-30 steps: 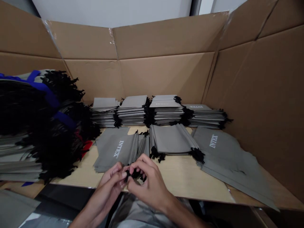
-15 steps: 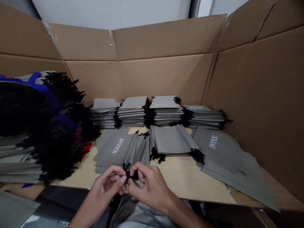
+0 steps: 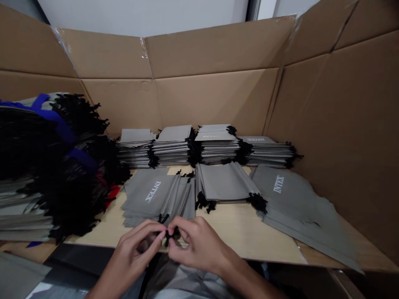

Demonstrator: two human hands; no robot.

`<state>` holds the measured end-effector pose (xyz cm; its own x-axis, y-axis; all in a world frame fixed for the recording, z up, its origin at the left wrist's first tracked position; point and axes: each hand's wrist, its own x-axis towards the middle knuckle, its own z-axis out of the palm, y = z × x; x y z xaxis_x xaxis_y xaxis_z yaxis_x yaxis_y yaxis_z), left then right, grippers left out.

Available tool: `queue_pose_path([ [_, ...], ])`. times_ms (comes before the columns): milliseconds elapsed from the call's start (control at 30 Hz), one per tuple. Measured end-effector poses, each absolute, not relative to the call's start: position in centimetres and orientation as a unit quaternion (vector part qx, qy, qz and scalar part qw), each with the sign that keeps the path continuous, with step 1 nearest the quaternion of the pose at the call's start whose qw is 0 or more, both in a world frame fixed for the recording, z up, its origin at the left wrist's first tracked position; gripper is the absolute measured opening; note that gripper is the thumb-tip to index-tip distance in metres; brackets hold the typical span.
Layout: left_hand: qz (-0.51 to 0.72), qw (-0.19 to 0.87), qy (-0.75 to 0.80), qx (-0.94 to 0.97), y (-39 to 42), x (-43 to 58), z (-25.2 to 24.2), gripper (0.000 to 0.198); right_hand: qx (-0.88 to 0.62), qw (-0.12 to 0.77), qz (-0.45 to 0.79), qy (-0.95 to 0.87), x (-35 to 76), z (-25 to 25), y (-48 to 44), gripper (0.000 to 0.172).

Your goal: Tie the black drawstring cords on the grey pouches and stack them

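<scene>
My left hand [image 3: 135,249] and my right hand [image 3: 199,245] meet at the table's front edge. Each pinches a black drawstring cord [image 3: 168,238] between thumb and fingertips; the fingers partly hide it. The cord hangs at the near end of a fanned pile of grey drawstring bags [image 3: 141,199] printed INTEX, just beyond my hands. To the right of that pile lies a neater stack of grey bags [image 3: 226,182], its black cord ends bunched at the near corners.
Tied bundles of bags [image 3: 18,224] with blue bands [image 3: 59,122] rise high at the left. Several bag stacks [image 3: 173,145] line the back. More INTEX bags [image 3: 299,207] spread at the right, over the table edge. Cardboard walls [image 3: 215,95] enclose the table [image 3: 246,232].
My hands stay near the same spot. The left fingers have straightened and moved closer to the right fingertips, both still pinching the cord. The view has shifted slightly.
</scene>
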<state>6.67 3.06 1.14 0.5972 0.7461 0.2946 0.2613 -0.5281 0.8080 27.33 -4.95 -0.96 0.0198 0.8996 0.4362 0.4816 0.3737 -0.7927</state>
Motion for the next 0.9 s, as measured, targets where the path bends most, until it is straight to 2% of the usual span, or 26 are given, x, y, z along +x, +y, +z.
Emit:
queue_pose_path([
  [200,0.320,0.408,0.344,0.783,3.0,6.9,0.7,0.024,-0.522,0.492,0.215,-0.663,27.3,-0.8,-5.0,0.019],
  [500,0.291,0.550,0.376,0.687,3.1,6.7,-0.4,0.051,-0.498,0.492,0.176,-0.692,27.8,-1.2,-4.9,0.022],
  [633,0.288,0.555,0.362,0.692,3.5,6.4,-0.5,0.045,-0.501,0.469,0.138,-0.714,28.6,-0.2,-5.0,0.025],
  [800,0.285,0.530,0.358,0.714,3.4,6.2,0.3,0.042,-0.521,0.405,0.073,-0.747,28.6,0.0,-5.0,0.039],
  [900,0.306,0.518,0.359,0.713,3.5,6.1,0.4,0.039,-0.518,0.398,0.069,-0.754,28.1,-0.5,-4.9,0.034],
])
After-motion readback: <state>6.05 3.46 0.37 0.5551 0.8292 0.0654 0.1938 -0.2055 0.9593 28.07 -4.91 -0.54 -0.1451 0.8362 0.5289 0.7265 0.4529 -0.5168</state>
